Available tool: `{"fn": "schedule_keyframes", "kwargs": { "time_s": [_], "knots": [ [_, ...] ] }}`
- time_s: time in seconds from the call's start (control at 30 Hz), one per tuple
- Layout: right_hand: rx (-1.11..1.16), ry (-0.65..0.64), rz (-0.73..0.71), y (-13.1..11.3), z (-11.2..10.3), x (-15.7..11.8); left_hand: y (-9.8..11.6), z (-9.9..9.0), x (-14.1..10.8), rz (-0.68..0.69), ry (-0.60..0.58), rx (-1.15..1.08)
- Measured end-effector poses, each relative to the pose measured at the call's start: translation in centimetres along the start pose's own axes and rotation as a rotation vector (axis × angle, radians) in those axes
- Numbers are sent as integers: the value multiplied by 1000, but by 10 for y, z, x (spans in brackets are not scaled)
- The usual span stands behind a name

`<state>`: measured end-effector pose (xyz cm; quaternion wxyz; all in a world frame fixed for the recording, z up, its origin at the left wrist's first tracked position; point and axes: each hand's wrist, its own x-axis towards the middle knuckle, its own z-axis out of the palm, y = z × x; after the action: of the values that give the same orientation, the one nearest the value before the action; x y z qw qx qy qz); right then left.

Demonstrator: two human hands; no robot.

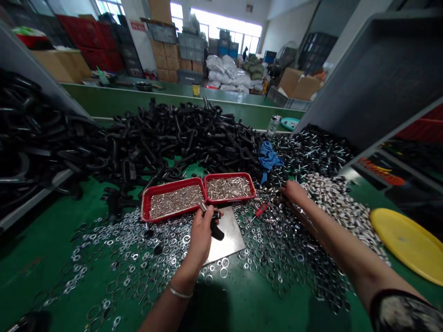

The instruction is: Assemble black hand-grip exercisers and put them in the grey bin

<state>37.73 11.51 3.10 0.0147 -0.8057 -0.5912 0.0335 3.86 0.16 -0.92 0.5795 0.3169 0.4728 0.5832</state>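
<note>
My left hand (201, 233) is closed around a black curved part (217, 230) with a threaded metal end (203, 207), held over a flat metal plate (226, 237). To the right, my right hand (293, 192) reaches into small dark and shiny parts beside the pile of silver cylinders (321, 189). Its fingers are drawn together, and whatever is between them is too small to tell. A red-handled screwdriver (261, 209) lies between the hands. Behind the plate stand two red trays: the left tray (146, 203) and right tray (254, 186) hold small metal pins.
Loose metal rings (166, 240) cover much of the green table (51, 258). Black curved parts (187, 129) are heaped behind the trays. A blue cloth (269, 157), a glass jar (273, 125), a pile of bolts (314, 150) and a yellow lid-like disc (408, 242) are on the right.
</note>
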Motion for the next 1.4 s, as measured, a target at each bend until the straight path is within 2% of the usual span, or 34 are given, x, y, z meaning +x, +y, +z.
{"fn": "schedule_keyframes", "kwargs": {
  "time_s": [0.13,0.2,0.27,0.33,0.37,0.43,0.47,0.53,0.6,0.77,0.93,1.0,1.07,1.17,1.2,1.27,1.37,1.4],
  "knots": [
    [-47,-34,30,7,6,17,-4,1,0,-34,-10,-42],
    [-53,-21,25,5,2,13,-3,1,-1,-37,-9,-65],
    [-13,57,1,-2,-6,-2,-1,1,-1,-40,-10,-88],
    [164,155,-119,-16,-13,-28,1,2,-1,-47,-22,-113],
    [316,168,-237,-25,-16,-46,2,3,-2,-54,-31,-127],
    [584,23,-511,-49,-20,-85,3,5,-4,-64,-51,-149],
    [645,-39,-609,-62,-20,-105,4,7,-5,-66,-58,-155],
    [682,-56,-709,-84,-19,-136,4,9,-8,-65,-63,-150],
    [685,-49,-749,-100,-16,-154,3,9,-10,-56,-67,-132],
    [742,-76,-794,-112,-5,-164,5,8,-13,-21,-136,27],
    [794,-33,-681,-115,9,-171,10,6,-14,-17,-150,135],
    [759,47,-780,-113,13,-173,13,5,-15,-36,-168,109],
    [687,124,-949,-110,14,-171,16,5,-16,-46,-204,96],
    [638,139,-1087,-108,13,-166,21,6,-18,-44,-265,139],
    [655,116,-1076,-109,12,-165,22,6,-19,-27,-266,183],
    [748,0,-954,-114,13,-164,23,6,-20,43,-234,298],
    [926,-352,-684,-126,16,-167,23,3,-18,190,-166,455],
    [956,-422,-628,-130,17,-169,23,2,-18,232,-147,489]
  ]
}}
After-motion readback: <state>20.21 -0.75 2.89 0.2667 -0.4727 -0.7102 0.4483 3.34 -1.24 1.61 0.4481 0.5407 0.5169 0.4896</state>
